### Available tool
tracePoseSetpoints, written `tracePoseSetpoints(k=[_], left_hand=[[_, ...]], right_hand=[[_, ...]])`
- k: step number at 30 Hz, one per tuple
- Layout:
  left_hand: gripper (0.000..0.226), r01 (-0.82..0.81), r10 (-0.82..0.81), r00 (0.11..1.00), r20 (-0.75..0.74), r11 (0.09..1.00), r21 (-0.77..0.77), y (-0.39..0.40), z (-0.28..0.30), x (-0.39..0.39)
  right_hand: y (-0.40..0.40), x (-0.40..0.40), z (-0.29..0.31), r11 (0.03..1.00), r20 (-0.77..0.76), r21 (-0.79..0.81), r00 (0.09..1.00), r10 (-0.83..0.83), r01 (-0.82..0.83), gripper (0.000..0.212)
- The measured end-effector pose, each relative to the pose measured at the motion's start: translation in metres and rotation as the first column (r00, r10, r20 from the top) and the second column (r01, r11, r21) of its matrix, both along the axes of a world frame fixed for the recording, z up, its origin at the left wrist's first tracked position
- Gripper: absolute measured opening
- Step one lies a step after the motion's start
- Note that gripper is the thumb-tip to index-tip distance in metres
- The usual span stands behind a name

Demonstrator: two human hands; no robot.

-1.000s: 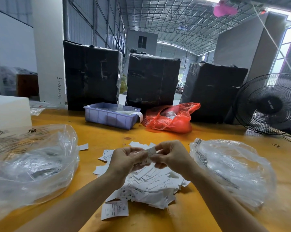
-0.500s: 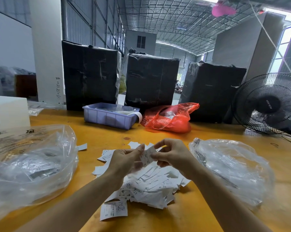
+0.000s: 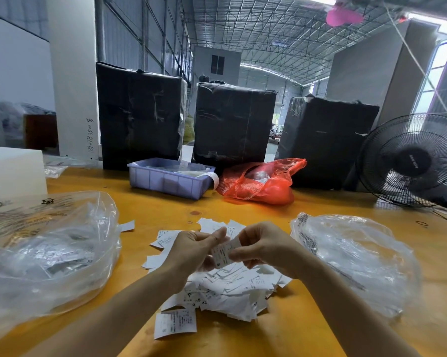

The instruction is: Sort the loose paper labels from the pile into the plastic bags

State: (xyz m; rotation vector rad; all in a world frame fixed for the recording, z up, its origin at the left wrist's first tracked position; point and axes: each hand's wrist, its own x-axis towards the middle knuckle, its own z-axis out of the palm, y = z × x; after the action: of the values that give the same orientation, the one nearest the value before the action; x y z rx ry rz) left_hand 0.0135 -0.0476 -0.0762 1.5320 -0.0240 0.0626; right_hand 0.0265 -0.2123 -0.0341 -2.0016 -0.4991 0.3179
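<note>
A heap of small white paper labels (image 3: 227,287) lies on the yellow table in front of me. Just above the heap, my right hand (image 3: 266,246) pinches one label (image 3: 223,253) marked S between thumb and fingers. My left hand (image 3: 191,251) is raised beside it, its fingers curled with the thumb up near the label's top edge; I cannot tell whether it touches the label. A large clear plastic bag (image 3: 50,253) with labels inside sits at the left. A second clear plastic bag (image 3: 353,264) lies at the right.
A blue plastic tray (image 3: 165,180) and a red plastic bag (image 3: 261,184) sit further back on the table (image 3: 153,210). Behind them stand three black wrapped packages (image 3: 232,124). A black fan (image 3: 410,161) is at the right, a white box (image 3: 14,168) at the left edge.
My hands stayed over the heap. The label between them has turned down, so its printed face with the S now shows, held mainly by my right hand.
</note>
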Motion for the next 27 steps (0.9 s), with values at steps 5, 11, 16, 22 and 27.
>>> tracePoseSetpoints(k=[5,11,16,22,27], left_hand=[[0.03,0.003,-0.003,0.998,0.058,1.0,0.002,-0.002,-0.002,-0.001],[0.036,-0.077,0.065,0.984,0.168,0.995,0.069,-0.004,-0.008,0.0],[0.047,-0.104,0.08,0.973,0.216,0.989,0.101,0.0,-0.006,0.004],[0.048,0.021,-0.007,0.994,0.11,0.992,-0.124,0.004,0.004,0.009],[0.036,0.144,-0.156,0.987,-0.04,0.966,-0.216,0.007,0.011,0.006]], right_hand=[[0.006,0.002,-0.007,1.0,0.036,0.013,0.999,0.017,-0.017,0.008],[0.016,-0.006,-0.01,0.999,-0.014,0.003,0.999,0.038,-0.038,0.039],[0.023,-0.007,-0.013,0.999,0.025,0.047,1.0,0.009,-0.01,0.019],[0.006,-0.003,-0.001,0.975,-0.092,0.18,0.989,-0.117,0.133,0.011],[-0.003,0.0,0.003,0.955,-0.103,0.218,0.978,-0.184,0.202,0.011]])
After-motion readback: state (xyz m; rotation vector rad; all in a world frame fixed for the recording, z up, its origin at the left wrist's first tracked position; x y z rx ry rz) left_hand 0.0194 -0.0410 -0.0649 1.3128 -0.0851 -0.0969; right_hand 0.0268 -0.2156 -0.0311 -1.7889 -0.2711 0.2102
